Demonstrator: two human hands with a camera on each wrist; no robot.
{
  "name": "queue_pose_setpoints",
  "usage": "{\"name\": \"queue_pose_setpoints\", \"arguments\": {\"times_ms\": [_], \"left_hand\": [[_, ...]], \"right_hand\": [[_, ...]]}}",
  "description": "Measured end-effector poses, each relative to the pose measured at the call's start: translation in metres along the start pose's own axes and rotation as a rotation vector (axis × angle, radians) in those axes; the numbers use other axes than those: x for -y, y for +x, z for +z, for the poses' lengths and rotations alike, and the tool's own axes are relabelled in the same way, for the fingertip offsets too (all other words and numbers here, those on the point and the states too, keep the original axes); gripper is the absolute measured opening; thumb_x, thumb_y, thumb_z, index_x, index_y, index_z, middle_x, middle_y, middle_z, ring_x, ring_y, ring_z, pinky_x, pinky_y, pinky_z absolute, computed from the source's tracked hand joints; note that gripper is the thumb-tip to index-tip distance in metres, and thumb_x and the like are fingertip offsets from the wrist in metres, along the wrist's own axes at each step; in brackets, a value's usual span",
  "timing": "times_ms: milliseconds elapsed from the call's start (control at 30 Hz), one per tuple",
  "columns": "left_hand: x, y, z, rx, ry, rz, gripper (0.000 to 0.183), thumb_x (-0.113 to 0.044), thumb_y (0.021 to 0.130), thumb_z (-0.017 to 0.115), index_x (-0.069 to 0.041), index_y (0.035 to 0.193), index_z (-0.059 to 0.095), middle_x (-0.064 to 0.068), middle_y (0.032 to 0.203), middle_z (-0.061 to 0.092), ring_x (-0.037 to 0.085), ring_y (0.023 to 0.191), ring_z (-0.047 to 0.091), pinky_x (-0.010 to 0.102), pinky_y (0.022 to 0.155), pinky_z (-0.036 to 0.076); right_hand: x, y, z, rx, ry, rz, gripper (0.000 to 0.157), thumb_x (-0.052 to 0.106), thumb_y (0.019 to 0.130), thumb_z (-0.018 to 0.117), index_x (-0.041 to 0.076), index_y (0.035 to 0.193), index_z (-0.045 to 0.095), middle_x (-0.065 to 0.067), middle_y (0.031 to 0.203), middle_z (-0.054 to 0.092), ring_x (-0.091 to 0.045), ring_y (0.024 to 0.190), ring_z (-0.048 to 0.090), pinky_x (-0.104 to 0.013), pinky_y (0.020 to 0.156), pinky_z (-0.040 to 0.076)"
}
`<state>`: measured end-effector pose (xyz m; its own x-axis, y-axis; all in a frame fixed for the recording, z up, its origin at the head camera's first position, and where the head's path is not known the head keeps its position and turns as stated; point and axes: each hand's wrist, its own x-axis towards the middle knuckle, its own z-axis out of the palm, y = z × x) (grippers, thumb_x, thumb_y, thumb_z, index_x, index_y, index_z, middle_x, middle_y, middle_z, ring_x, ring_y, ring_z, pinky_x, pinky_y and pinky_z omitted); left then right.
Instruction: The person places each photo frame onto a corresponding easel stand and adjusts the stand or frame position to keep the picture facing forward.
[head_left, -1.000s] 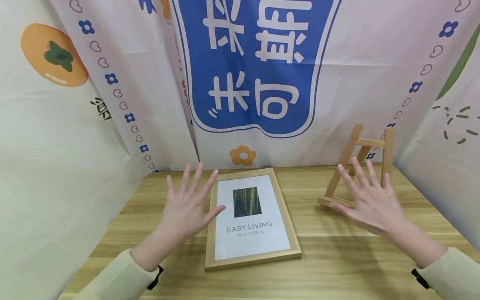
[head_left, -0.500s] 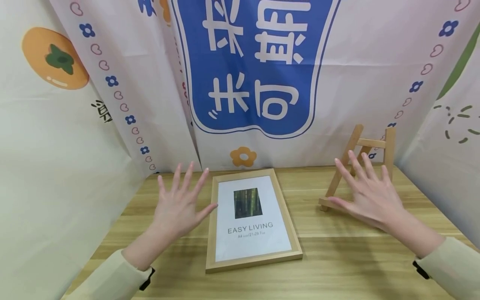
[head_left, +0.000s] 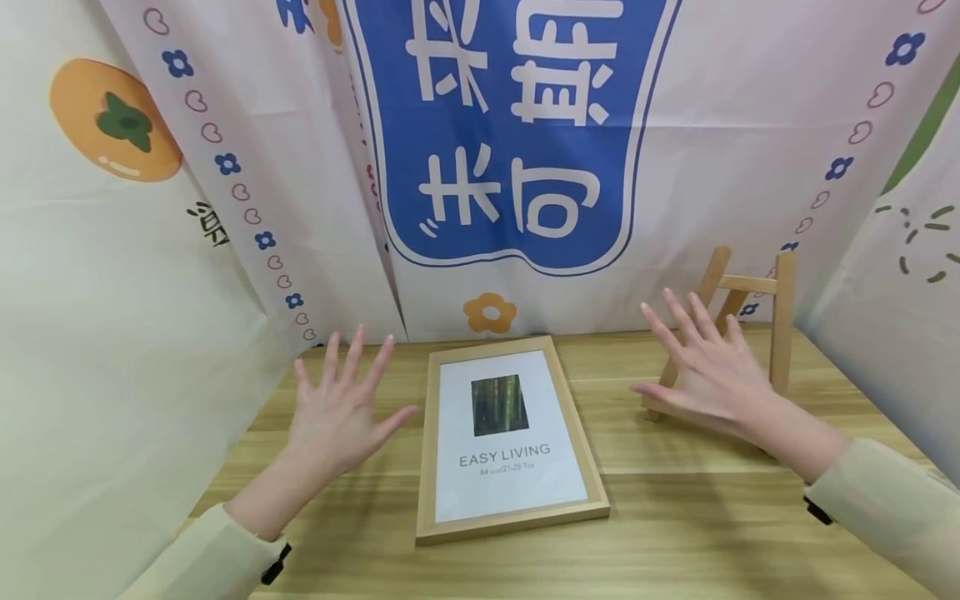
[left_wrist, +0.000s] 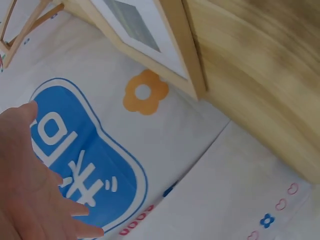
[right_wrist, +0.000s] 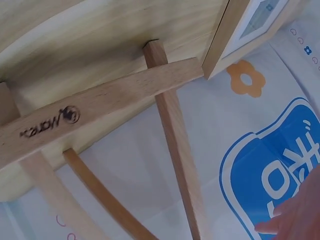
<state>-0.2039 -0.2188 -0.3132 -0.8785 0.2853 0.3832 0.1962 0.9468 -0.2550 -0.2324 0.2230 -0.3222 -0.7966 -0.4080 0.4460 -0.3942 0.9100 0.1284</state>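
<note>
A wooden picture frame (head_left: 513, 521) lies flat on the table, its white sheet reading "EASY LIVING" under a small dark picture of trees. Left of it my left hand (head_left: 333, 421) hovers with fingers spread, holding nothing. Toward the back right stands a small wooden easel (head_left: 782, 321), its lower part partly hidden by my right hand (head_left: 712, 371). That hand is also spread and grips nothing. The right wrist view shows the easel's ledge (right_wrist: 100, 105) with dark lettering on it. In the left wrist view, the left palm (left_wrist: 30, 190) is apart from the frame's corner (left_wrist: 197, 87).
The wood-grain table (head_left: 525, 571) meets a white printed cloth (head_left: 720, 183) at the back, with a blue patch of white characters (head_left: 510, 142). More cloth rises along the left and right sides. An orange flower print (head_left: 490, 312) sits just behind the frame.
My left hand has shifted left, away from the picture frame. My right hand has moved left and slightly up in front of the easel. Frame and easel stay put on the table.
</note>
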Motion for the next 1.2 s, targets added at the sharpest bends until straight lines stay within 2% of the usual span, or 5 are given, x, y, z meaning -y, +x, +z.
{"name": "queue_pose_setpoints", "arguments": {"times_ms": [433, 833, 1000, 1100, 1200], "left_hand": [[-0.003, -0.011, 0.029, 0.028, -0.191, -0.042, 0.093, -0.076, 0.075, 0.034, -0.026, 0.145, -0.002, 0.010, 0.148, -0.006, 0.041, 0.130, 0.002, 0.068, 0.093, -0.003], [-0.016, -0.018, 0.063, 0.142, -0.486, -0.121, 0.102, -0.071, 0.073, 0.048, -0.028, 0.142, -0.013, 0.011, 0.148, 0.003, 0.037, 0.131, 0.011, 0.066, 0.095, 0.012], [-0.019, -0.022, 0.082, 0.126, -0.754, -0.162, 0.104, -0.066, 0.070, 0.057, -0.033, 0.141, -0.011, 0.001, 0.149, 0.000, 0.033, 0.131, 0.016, 0.057, 0.099, 0.019], [-0.022, -0.025, 0.095, 0.152, -0.942, -0.191, 0.107, -0.054, 0.070, 0.068, -0.036, 0.140, -0.011, -0.001, 0.149, -0.001, 0.030, 0.131, 0.014, 0.053, 0.102, 0.018], [-0.025, -0.029, 0.107, 0.200, -1.034, -0.210, 0.110, -0.044, 0.069, 0.073, -0.037, 0.140, -0.011, 0.000, 0.149, 0.001, 0.029, 0.132, 0.015, 0.052, 0.102, 0.018]], "right_hand": [[0.023, 0.016, 0.032, 0.093, 0.161, -0.015, 0.092, 0.069, 0.078, 0.041, 0.024, 0.144, -0.006, -0.002, 0.148, -0.012, -0.032, 0.133, 0.004, -0.066, 0.095, 0.016], [0.054, 0.013, 0.070, 0.188, 0.361, 0.017, 0.093, 0.070, 0.079, 0.039, 0.022, 0.144, -0.006, -0.005, 0.149, -0.001, -0.038, 0.129, 0.018, -0.063, 0.095, 0.023], [0.062, 0.008, 0.086, 0.220, 0.455, 0.032, 0.092, 0.070, 0.078, 0.041, 0.025, 0.144, -0.006, -0.006, 0.149, 0.007, -0.037, 0.127, 0.024, -0.055, 0.084, 0.041], [0.063, 0.006, 0.094, 0.229, 0.529, 0.048, 0.092, 0.067, 0.078, 0.046, 0.028, 0.143, -0.006, -0.009, 0.148, 0.012, -0.037, 0.126, 0.026, -0.055, 0.081, 0.042], [0.062, 0.003, 0.102, 0.254, 0.600, 0.066, 0.093, 0.064, 0.078, 0.051, 0.029, 0.144, -0.004, -0.011, 0.147, 0.016, -0.037, 0.127, 0.026, -0.060, 0.089, 0.035]]}}
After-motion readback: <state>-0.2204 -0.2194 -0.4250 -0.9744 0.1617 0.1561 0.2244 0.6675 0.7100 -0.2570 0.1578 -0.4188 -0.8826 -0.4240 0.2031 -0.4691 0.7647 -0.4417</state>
